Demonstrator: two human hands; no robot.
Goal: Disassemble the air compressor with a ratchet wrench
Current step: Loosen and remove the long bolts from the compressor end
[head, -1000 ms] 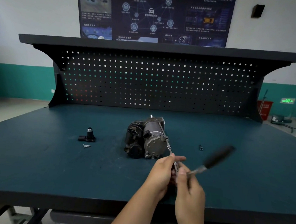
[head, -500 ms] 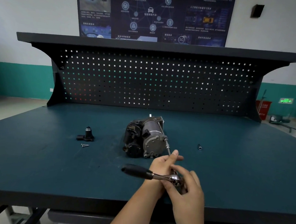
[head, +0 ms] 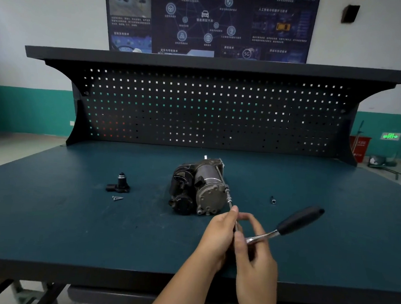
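Observation:
The grey and black air compressor lies in the middle of the green bench. A thin extension bar runs from its right front bolt down to the ratchet wrench, whose black handle points up and to the right. My left hand pinches the extension bar just in front of the compressor. My right hand grips the ratchet head, where bar and wrench meet. The joint itself is hidden by my fingers.
A small black removed part and two loose screws lie left of the compressor. A small socket lies to its right. A dark pegboard with a shelf closes the back of the bench.
The ratchet handle pointed left half a second ago and now points up to the right, as it did a second ago. Both hands stay on the bar and ratchet head.

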